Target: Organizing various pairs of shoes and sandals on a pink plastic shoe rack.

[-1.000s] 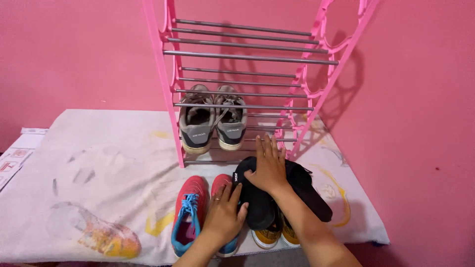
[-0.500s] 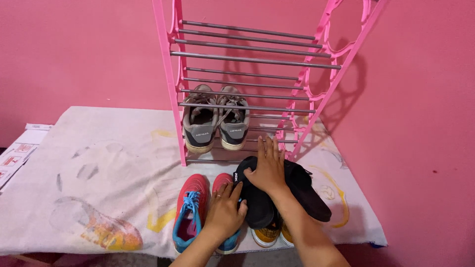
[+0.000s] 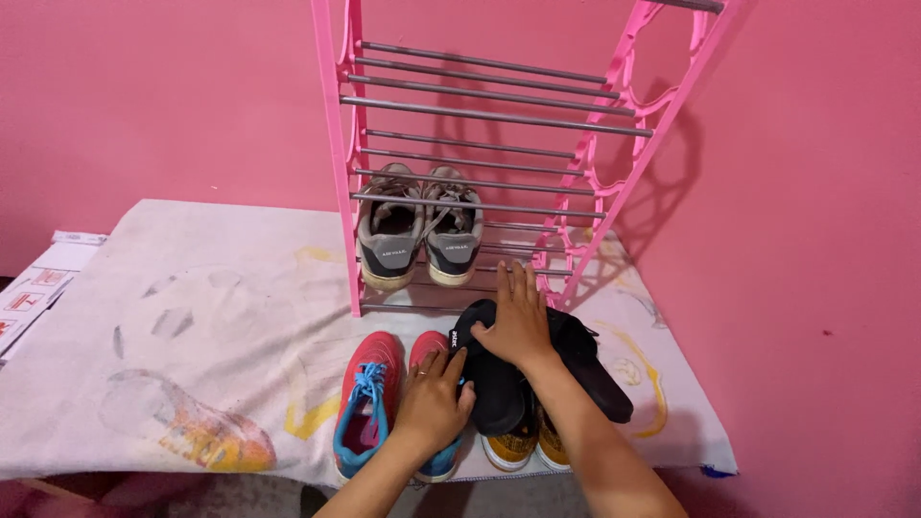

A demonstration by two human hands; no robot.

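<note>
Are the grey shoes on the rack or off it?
On it: the grey shoes sit side by side on a lower shelf of the pink rack, heels outward.

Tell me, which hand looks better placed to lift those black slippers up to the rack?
Probably the right hand: it lies flat on top of the black slippers, closest to the pink shoe rack. The left hand only touches their edge, over the red sneakers.

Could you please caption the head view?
Both hands, left and right, rest on black sandals before a pink shoe rack.
</note>
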